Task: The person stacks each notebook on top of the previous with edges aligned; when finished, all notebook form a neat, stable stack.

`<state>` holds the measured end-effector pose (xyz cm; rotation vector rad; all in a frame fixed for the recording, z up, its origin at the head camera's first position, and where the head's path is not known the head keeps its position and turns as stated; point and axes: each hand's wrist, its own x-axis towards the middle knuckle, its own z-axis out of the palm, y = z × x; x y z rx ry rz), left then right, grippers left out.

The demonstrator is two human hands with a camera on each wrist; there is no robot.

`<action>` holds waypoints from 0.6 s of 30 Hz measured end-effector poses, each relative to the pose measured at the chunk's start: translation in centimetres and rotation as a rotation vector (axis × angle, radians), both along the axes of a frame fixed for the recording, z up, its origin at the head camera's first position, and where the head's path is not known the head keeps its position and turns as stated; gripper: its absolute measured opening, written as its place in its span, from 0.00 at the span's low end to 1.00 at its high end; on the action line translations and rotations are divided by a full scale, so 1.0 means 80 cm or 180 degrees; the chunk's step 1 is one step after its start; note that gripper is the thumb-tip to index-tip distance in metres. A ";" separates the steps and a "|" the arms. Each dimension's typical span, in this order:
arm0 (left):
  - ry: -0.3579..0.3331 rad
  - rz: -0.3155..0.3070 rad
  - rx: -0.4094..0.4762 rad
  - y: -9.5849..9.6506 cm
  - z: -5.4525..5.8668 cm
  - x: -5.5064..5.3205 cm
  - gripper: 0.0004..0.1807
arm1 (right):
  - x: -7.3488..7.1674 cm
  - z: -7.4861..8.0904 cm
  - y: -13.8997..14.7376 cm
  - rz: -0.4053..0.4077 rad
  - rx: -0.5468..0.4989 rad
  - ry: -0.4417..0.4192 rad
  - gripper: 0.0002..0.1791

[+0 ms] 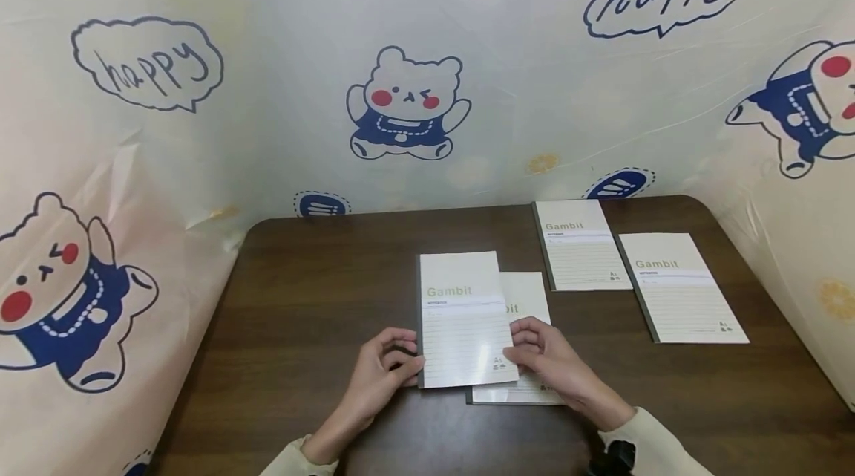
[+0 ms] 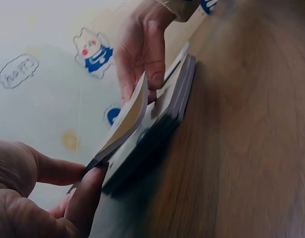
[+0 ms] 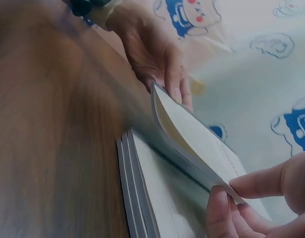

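Note:
Both hands hold a white Gambit notebook (image 1: 464, 335) above the table. At its dark spine edge, the left hand (image 1: 382, 372) pinches it between thumb and fingers. The right hand (image 1: 557, 361) pinches the opposite, page-side edge near the lower corner. In the right wrist view the notebook (image 3: 197, 139) is tilted and bowed, its page edges slightly spread. Beneath it, offset to the right, lies a small stack of similar notebooks (image 2: 179, 96), partly covered by the held one and the right hand.
Two more Gambit notebooks lie flat at the right: one (image 1: 581, 246) toward the back edge, another (image 1: 684, 290) closer and further right. They sit on a dark wooden table (image 1: 300, 298). A printed cloth (image 1: 280, 90) with cartoon bears hangs around its back and sides.

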<state>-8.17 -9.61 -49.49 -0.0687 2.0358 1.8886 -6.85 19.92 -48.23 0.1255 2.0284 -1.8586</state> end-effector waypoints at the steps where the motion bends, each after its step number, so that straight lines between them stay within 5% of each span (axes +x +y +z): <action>1: 0.0017 -0.0041 0.0026 0.006 -0.001 0.000 0.23 | 0.003 0.000 0.006 -0.0011 0.0043 -0.0004 0.26; 11: 0.0245 -0.0391 0.0066 0.057 -0.014 0.006 0.21 | 0.034 -0.003 0.060 -0.0084 0.0168 0.0028 0.28; 18: 0.0792 -0.0527 -0.0513 0.074 -0.025 0.008 0.19 | 0.046 -0.012 0.081 -0.0179 0.0323 0.0037 0.27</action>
